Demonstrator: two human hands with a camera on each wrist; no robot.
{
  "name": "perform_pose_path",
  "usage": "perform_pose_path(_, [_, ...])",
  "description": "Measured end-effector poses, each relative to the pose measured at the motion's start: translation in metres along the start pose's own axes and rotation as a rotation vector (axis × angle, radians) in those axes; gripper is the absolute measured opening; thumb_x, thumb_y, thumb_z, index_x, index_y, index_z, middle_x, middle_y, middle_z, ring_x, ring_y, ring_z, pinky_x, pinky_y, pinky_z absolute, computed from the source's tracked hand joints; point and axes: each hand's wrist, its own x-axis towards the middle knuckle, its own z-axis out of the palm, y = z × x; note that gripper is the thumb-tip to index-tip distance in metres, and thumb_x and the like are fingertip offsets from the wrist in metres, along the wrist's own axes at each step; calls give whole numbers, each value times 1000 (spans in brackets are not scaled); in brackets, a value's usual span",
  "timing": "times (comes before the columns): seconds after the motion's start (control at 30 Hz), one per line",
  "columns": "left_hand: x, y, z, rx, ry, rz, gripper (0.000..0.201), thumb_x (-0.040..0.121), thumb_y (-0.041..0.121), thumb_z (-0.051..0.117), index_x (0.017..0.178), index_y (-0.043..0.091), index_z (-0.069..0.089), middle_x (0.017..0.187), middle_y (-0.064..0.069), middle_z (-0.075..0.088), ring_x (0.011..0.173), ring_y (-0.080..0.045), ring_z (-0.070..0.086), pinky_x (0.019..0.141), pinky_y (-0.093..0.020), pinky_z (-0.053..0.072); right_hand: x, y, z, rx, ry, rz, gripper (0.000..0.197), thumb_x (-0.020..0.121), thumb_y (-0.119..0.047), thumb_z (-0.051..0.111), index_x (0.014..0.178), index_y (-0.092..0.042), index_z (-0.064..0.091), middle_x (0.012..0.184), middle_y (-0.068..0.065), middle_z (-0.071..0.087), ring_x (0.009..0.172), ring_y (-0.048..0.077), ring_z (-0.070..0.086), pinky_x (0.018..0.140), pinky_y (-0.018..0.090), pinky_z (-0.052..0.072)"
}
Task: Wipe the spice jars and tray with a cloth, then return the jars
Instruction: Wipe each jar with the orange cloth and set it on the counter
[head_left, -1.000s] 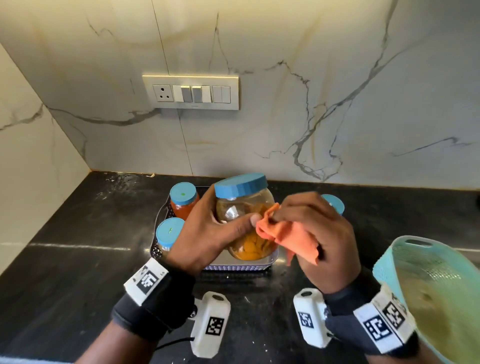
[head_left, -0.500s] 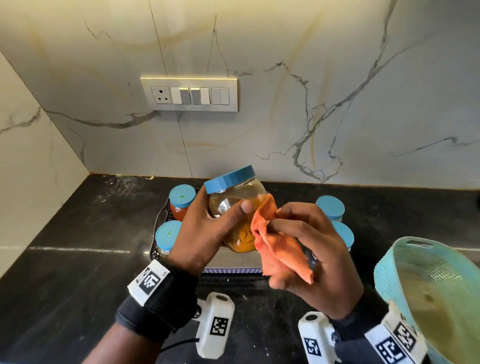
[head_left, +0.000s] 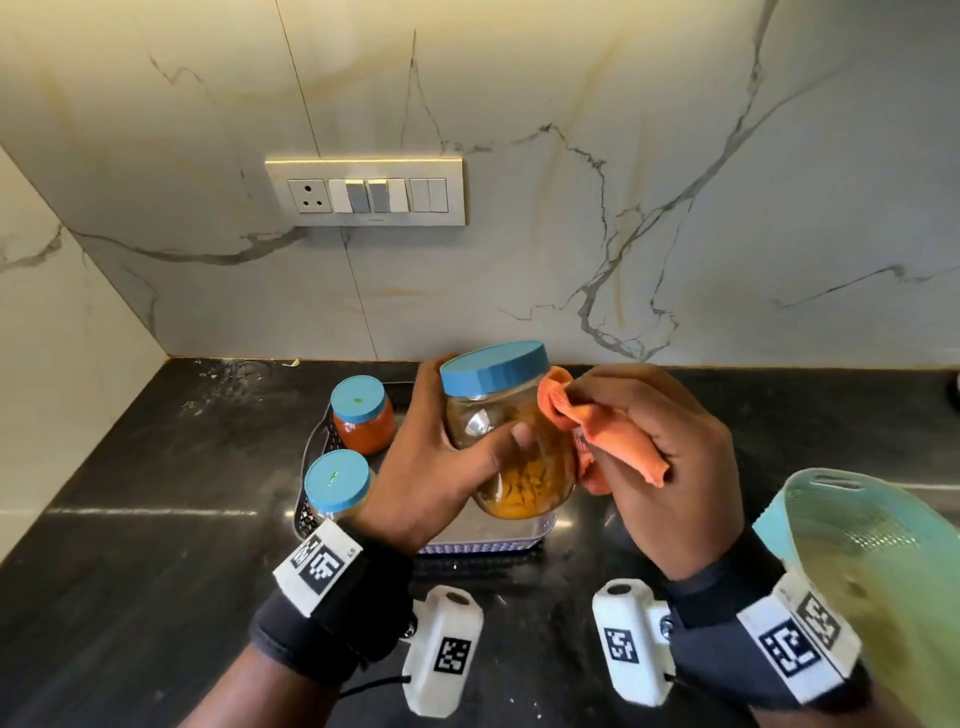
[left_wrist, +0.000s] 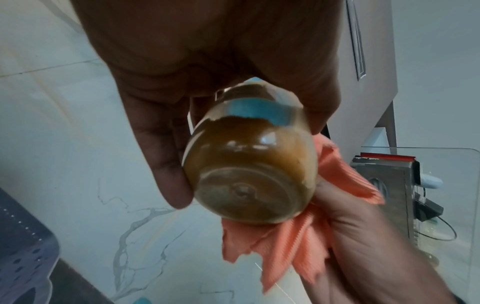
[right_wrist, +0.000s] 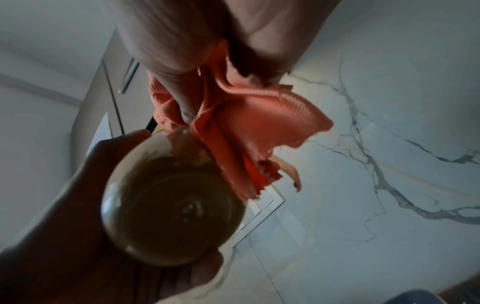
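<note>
My left hand (head_left: 441, 462) grips a glass jar of yellow spice (head_left: 519, 467) with a blue lid, lifted and tilted above the tray (head_left: 483, 543). The jar's base (left_wrist: 246, 191) faces the left wrist camera, and the same base (right_wrist: 174, 209) fills the right wrist view. My right hand (head_left: 660, 457) holds a bunched orange cloth (head_left: 608, 441) against the jar's right side, just under the lid. Two more blue-lidded jars stand in the tray's left part: one with red spice (head_left: 362, 415) at the back, one (head_left: 336, 483) in front.
The tray sits on a black stone counter (head_left: 156, 519) against a marbled wall with a switch plate (head_left: 366, 192). A teal plastic basket (head_left: 878, 561) stands at the right, close to my right wrist. The wall corner closes the left side.
The jar was tipped further over half a second ago and now stands more upright. My right hand with the cloth has slid up the jar's right side toward the lid.
</note>
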Motion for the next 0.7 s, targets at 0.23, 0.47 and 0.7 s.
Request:
perform_pose_path(0.23, [0,-3,-16,-42,-4,5,98,60,66,83,136,20,44,118,4,70,110,-15,69,82,-23,57,-14,4,5,-9,-114,-74,20,87,-23,70,103,-12,73,106,2,66,97,11,64,77,26,55])
perform_pose_path(0.47, [5,-6,-18,-132,66,-27,89,59,58,88,130,20,52,117,-3,72,111,-23,68,88,-38,57,13,-1,6,38,-97,-43,19,83,-11,71,101,-7,74,103,3,68,96,15,66,81,28,54])
perform_pose_path(0.7, [-1,-11,-27,-291,45,-93,77,68,25,76,136,9,47,117,-11,72,110,-32,70,83,-44,60,-11,-1,8,29,-179,-77,18,86,-20,69,101,-10,76,104,1,68,94,12,66,75,29,55])
